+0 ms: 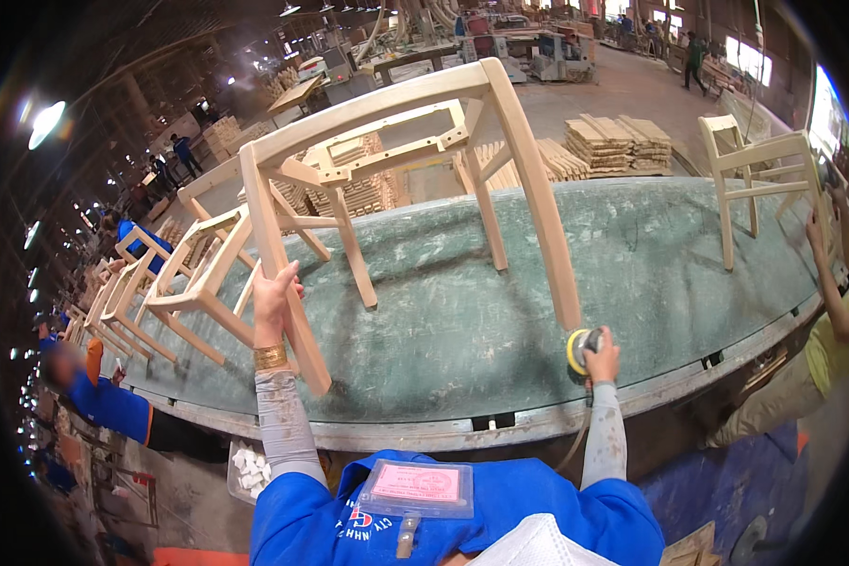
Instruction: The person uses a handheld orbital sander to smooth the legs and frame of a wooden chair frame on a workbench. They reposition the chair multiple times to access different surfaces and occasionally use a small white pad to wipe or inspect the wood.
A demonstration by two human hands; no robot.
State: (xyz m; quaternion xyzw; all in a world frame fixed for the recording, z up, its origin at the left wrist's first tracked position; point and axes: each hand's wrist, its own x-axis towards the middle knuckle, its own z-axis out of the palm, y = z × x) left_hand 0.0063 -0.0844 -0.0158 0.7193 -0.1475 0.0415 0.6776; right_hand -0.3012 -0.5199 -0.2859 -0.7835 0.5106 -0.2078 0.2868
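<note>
A bare wooden chair frame (368,114) stands tilted on the green worktable (424,349) in front of me, its open seat frame facing away. My left hand (275,297) is wrapped round the chair's left near leg, above its lower end. In my right hand (602,357) is a round sander (583,349) with a yellow-rimmed pad and a black body. The pad is at the lower end of the right near leg (547,236); I cannot tell whether it touches the wood. A hose (575,441) runs down from the sander toward the table's edge.
More chair frames (198,274) stand in a row along the left, another chair (759,170) at the right end beside a co-worker's arm (832,283). A co-worker in blue (108,401) is at the left. Stacked wood (618,141) lies behind the table; a bin of white pieces (247,469) sits below its front edge.
</note>
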